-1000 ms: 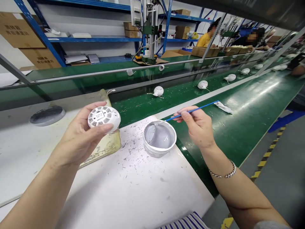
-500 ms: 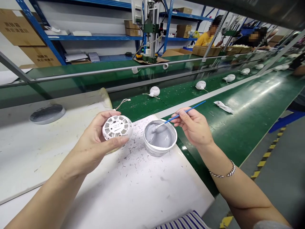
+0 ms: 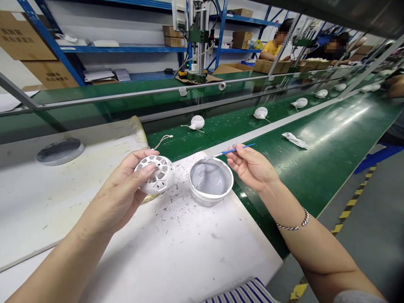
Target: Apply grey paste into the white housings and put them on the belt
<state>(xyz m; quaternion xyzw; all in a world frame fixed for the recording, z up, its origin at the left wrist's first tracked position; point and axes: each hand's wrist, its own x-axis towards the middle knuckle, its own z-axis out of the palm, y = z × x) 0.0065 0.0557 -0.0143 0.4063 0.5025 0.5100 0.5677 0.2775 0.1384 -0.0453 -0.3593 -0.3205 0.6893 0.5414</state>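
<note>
My left hand [image 3: 126,189] grips a round white plastic housing [image 3: 162,174] with a slotted face, the thumb lying across that face. A short white cable [image 3: 163,139] with a small plug sticks out behind it. Between my hands a white tub [image 3: 206,198] holds grey paste [image 3: 216,180]. In my right hand [image 3: 252,166] a thin blue-handled brush [image 3: 235,149] is pinched between thumb and fingers. Its tip is over the tub's far rim, above the paste; whether it touches the rim I cannot tell.
White paper [image 3: 176,248] with grey flecks lies under the tub. A grey-smeared round lid [image 3: 59,151] rests on the board at left. Several white housings, one nearest [image 3: 197,122], sit along the green conveyor [image 3: 227,130]. A small white tube [image 3: 295,140] lies right. Two people work far back.
The brush has lifted out of the paste to the tub's far rim. My left hand has tilted the housing and moved its thumb onto the face. The conveyor's housings have shifted left.
</note>
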